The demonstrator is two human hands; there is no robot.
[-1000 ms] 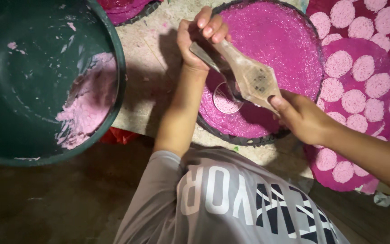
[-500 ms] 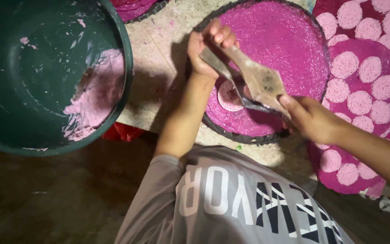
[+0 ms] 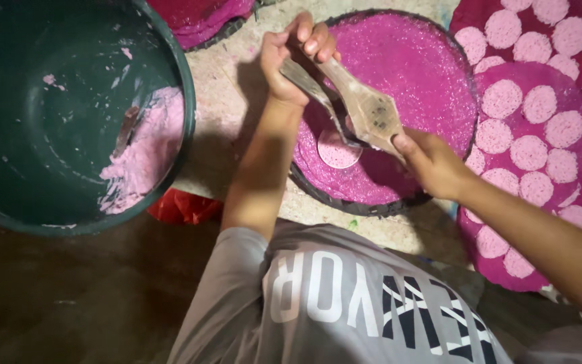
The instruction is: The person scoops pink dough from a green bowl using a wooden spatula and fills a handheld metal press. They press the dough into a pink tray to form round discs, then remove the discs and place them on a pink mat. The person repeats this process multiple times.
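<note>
My left hand (image 3: 296, 54) grips the handle of a metal spoon (image 3: 318, 94) whose bowl reaches down to a small pale pink disc of batter (image 3: 337, 152). The disc lies on a round magenta-coated tray (image 3: 412, 74). My right hand (image 3: 432, 162) holds the lower end of a flat wooden tool (image 3: 368, 108) with a diamond-shaped wide part. The tool slants over the spoon and its upper tip touches the fingers of my left hand. Both hands hover over the tray's near left part.
A large dark green basin (image 3: 8, 135) at the left holds pink batter (image 3: 146, 152) on its right wall, with a utensil (image 3: 126, 128) stuck in it. A magenta mat (image 3: 580, 135) with several pale pink discs lies at the right. A red scrap (image 3: 183, 205) sits under the basin's edge.
Both hands stay over the same spot of the tray; spoon and wooden tool have shifted only slightly against each other. The view has drifted a little.
</note>
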